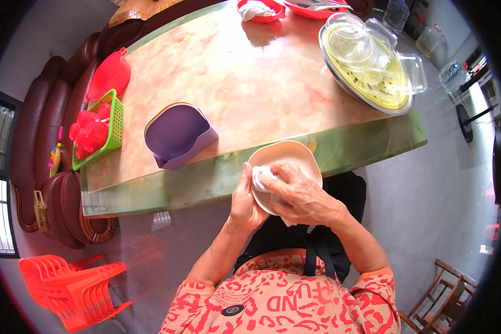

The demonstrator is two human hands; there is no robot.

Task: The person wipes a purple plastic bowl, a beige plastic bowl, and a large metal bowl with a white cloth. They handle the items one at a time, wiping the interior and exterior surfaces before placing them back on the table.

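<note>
A cream-coloured shallow dish (298, 154) with rounded corners is held over the table's near edge. Along its left rim my left hand (247, 201) is closed, thumb up against the side. My right hand (300, 195) presses a crumpled white cloth (260, 179) onto the inside of the dish; part of the cloth hangs below the right hand. To the left on the table stands a purple scoop-shaped holder (179, 139), with a pale one showing behind its rim.
A green basket (116, 125) with red cups and a red basin (110, 75) sit at the table's left. Clear plastic containers (350, 44) fill a yellow strainer (398, 94) at the right. Red bowls (273, 14) stand at the far edge. Stacked red chairs (75, 286) are lower left.
</note>
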